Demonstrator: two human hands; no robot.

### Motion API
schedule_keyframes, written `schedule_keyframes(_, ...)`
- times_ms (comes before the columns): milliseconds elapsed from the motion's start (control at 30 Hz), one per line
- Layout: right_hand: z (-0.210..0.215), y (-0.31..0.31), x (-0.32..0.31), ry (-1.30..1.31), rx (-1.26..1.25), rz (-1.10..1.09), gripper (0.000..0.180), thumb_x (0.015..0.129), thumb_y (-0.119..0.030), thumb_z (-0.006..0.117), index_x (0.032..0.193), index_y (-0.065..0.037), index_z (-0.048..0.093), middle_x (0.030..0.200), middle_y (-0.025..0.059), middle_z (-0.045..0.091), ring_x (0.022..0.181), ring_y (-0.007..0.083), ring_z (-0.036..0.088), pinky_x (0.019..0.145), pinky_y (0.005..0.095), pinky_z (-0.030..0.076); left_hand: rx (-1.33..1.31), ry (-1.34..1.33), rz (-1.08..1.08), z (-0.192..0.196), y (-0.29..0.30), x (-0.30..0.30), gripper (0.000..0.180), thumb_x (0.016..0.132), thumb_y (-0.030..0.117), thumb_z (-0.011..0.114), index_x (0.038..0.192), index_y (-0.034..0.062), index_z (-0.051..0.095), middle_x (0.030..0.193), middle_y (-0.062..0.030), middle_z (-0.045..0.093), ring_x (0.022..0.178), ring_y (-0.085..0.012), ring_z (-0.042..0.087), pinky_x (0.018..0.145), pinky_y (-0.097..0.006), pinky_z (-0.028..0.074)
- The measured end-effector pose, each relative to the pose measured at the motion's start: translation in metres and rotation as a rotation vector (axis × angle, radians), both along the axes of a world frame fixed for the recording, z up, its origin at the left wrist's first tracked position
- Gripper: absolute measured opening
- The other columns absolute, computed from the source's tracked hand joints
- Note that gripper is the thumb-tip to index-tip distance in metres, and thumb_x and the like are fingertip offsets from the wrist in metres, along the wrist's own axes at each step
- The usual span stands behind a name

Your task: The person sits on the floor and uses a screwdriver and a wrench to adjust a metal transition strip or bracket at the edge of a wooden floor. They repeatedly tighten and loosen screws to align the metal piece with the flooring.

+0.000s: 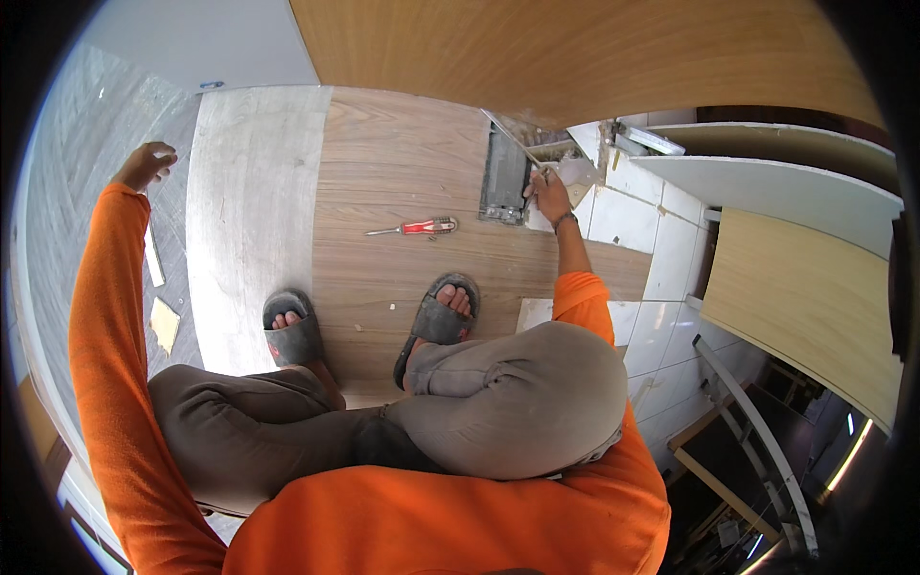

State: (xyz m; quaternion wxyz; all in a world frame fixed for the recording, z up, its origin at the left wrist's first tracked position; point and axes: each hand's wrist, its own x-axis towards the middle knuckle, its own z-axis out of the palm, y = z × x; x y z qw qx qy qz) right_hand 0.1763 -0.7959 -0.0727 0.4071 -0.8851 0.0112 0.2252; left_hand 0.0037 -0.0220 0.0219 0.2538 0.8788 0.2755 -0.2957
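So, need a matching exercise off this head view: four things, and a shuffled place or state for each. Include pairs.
Things
1. Red-handled screwdriver with a metal shaft
2. Dark grey rectangular piece on the floor
3. Dark grey open-toed sandals
4. Bare left hand in an orange sleeve

Places or states
A. Worn on the feet
B. At the picture's far left, over grey flooring
C. Lying with its shaft pointing left
D. Just left of the right hand

Pairs: 1-C, 2-D, 3-A, 4-B

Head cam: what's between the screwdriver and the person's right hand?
In the head view: a short stretch of wood-look floor beside the screwdriver, then the lower end of a dark rectangular fitting, left of the right hand.
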Motion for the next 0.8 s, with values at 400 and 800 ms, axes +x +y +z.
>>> schedule_keyframes(400,0.015,0.023,-0.063,-0.016,0.393,-0.465,0.058,0.099,-0.056,0.043,0.062,-0.011,0.041,0.056,-0.0031,0.036,0.049,0.0089,0.034,0.047,0.027,0.029,-0.074,-0.054,0.07,-0.001,0.023,-0.025,0.04,0.093,0.031,0.062,0.125,0.0085,0.061,0.096,-0.021,0.071,0.086,-0.0314,0.07,0.073,-0.043,0.054)
schedule_keyframes(800,0.022,0.03,-0.106,-0.35,0.4,-0.594,0.042,0.104,-0.034,0.044,0.075,-0.006,0.055,0.063,-0.0008,0.051,0.051,0.0069,0.043,0.048,0.0223,0.035,-0.064,-0.006,0.047,0.006,-0.006,-0.004,0.041,0.093,0.033,0.061,0.127,0.0102,0.06,0.098,-0.019,0.071,0.088,-0.0301,0.07,0.071,-0.043,0.054)
